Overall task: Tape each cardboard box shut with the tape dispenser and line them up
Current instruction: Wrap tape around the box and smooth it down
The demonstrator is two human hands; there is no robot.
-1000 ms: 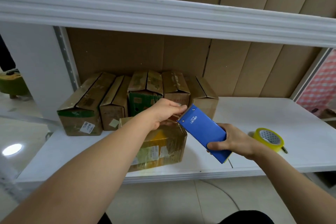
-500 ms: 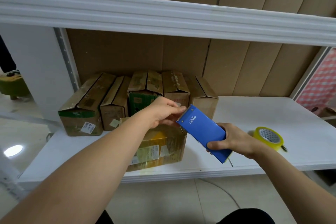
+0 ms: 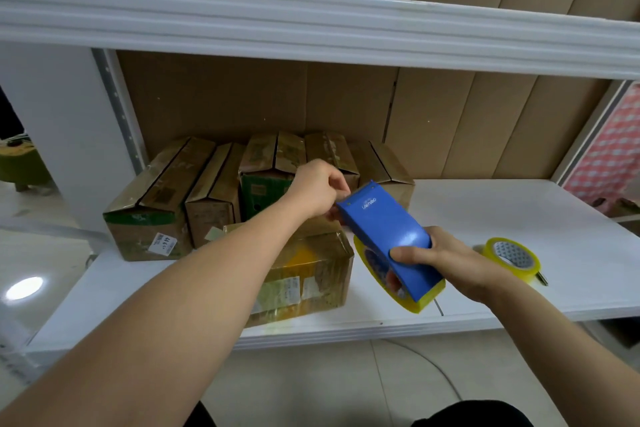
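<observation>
1. The right hand (image 3: 446,262) grips the blue tape dispenser (image 3: 388,239) at its lower end, fingers curled across the blue cover and the thumb side wrapped under it.
2. The dispenser is held off the shelf, tilted, its narrow cutter end pointing up and to the left; white lettering is printed near that end, and a yellow-edged roll of tape shows beneath the blue shell.
3. The left hand (image 3: 320,189) is at the cutter end with its fingers curled together at the dispenser's tip; it seems to be pinching the free end of the tape, though the tape itself is too faint to make out.
4. Just below both hands, the front cardboard box (image 3: 304,274) sits on the white shelf (image 3: 519,211) near its front edge. It is brown, glossy with clear tape, with pale labels on its near side and a yellow patch on top.
5. Behind it, a row of five cardboard boxes (image 3: 214,191) stands side by side against the cardboard backing, their top flaps closed; one has a green front.
6. A spare roll of tape (image 3: 512,258) lies flat on the shelf just right of the right hand.
</observation>
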